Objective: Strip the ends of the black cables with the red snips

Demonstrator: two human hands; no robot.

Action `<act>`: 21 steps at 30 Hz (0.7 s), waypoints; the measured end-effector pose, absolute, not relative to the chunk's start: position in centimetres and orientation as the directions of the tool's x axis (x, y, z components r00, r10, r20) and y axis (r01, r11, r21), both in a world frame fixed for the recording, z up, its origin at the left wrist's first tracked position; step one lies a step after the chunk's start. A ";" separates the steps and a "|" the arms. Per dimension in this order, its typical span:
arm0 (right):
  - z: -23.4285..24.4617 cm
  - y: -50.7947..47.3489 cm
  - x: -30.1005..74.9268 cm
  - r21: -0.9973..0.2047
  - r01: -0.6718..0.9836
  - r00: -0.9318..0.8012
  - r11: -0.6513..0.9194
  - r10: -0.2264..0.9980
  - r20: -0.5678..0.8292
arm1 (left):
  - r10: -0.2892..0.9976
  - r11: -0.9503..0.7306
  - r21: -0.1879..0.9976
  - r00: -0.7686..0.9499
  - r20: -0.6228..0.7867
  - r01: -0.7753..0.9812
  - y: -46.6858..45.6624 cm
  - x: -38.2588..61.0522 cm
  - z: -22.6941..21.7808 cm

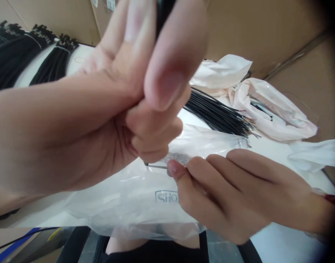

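Over a bag [115, 199] overhanging the table edge [44, 222], left hand [148, 120] grips a black piece [164, 14], right hand [227, 190] pinches a strand [157, 167], cables [219, 114] behind.

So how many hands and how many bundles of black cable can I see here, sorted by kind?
Left hand and right hand: 2
Tied black bundles at the picture's left: 3
Black bundle with coloured wire ends: 1
Total in view: 6
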State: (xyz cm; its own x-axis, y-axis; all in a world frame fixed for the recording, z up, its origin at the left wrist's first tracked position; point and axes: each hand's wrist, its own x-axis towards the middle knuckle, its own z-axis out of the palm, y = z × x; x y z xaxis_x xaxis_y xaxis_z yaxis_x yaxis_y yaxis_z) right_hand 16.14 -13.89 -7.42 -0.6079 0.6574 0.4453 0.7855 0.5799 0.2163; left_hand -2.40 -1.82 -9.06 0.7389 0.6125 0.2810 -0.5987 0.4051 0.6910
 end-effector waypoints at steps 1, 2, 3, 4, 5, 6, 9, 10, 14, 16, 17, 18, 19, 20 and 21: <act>-7.7 -14.0 16.3 0.333 0.740 -0.670 0.585 0.598 0.440 | 0.490 0.361 0.722 0.779 0.391 -0.590 -1.9 -1.8 -8.6; -8.0 -14.1 16.5 0.444 0.688 -0.725 0.573 0.544 0.422 | 0.393 0.315 0.762 0.808 0.438 -0.566 -1.9 -1.1 -8.2; -8.3 -14.2 16.6 0.526 0.646 -0.762 0.554 0.510 0.399 | 0.320 0.263 0.798 0.829 0.458 -0.543 -2.0 -0.6 -7.8; -8.6 -14.4 16.8 0.561 0.635 -0.768 0.531 0.514 0.382 | 0.311 0.215 0.823 0.835 0.453 -0.526 -2.1 -0.3 -7.6; -8.9 -14.5 16.9 0.568 0.646 -0.752 0.509 0.554 0.358 | 0.344 0.180 0.839 0.832 0.436 -0.514 -2.2 -0.1 -7.4; -9.1 -14.7 16.9 0.555 0.677 -0.712 0.484 0.623 0.325 | 0.399 0.160 0.848 0.818 0.413 -0.506 -2.3 0.0 -7.3; -9.7 -15.3 17.0 0.458 0.803 -0.520 0.382 0.825 0.223 | 0.518 0.177 0.855 0.785 0.340 -0.488 -2.4 -0.3 -7.3; -9.8 -15.5 17.0 0.418 0.838 -0.465 0.352 0.861 0.207 | 0.539 0.184 0.855 0.777 0.325 -0.485 -2.3 -0.5 -7.3; -9.5 -16.1 16.9 0.104 0.950 -0.312 0.295 0.911 0.268 | 0.553 0.199 0.830 0.759 0.343 -0.520 -1.7 -0.8 -7.3; -9.2 -16.1 16.6 -0.189 0.952 -0.187 0.239 0.948 0.257 | 0.517 0.245 0.818 0.784 0.343 -0.520 -1.5 -0.9 -7.1; -9.1 -16.0 16.4 -0.341 0.917 -0.132 0.207 0.964 0.230 | 0.494 0.276 0.813 0.801 0.337 -0.512 -1.5 -1.0 -7.1; -9.1 -15.9 16.1 -0.475 0.863 -0.091 0.174 0.977 0.194 | 0.477 0.305 0.808 0.815 0.328 -0.504 -1.5 -1.1 -7.0; -9.2 -15.7 15.8 -0.580 0.800 -0.068 0.150 0.985 0.161 | 0.469 0.330 0.803 0.824 0.318 -0.497 -1.6 -1.1 -6.9; -9.3 -15.5 15.4 -0.655 0.743 -0.062 0.140 0.988 0.141 | 0.466 0.344 0.797 0.828 0.314 -0.496 -1.7 -1.2 -6.8; -9.5 -15.2 15.0 -0.701 0.700 -0.060 0.136 0.989 0.132 | 0.470 0.352 0.792 0.826 0.311 -0.498 -1.7 -1.3 -6.7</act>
State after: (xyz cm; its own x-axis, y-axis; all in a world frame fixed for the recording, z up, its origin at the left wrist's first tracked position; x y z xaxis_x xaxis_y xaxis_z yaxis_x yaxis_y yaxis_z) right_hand 14.98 -15.21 -9.48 -0.0605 0.9894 0.1318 0.7002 0.1361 -0.7008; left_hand -1.29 -1.74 -6.71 0.8260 0.4702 0.3108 -0.4984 0.3520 0.7922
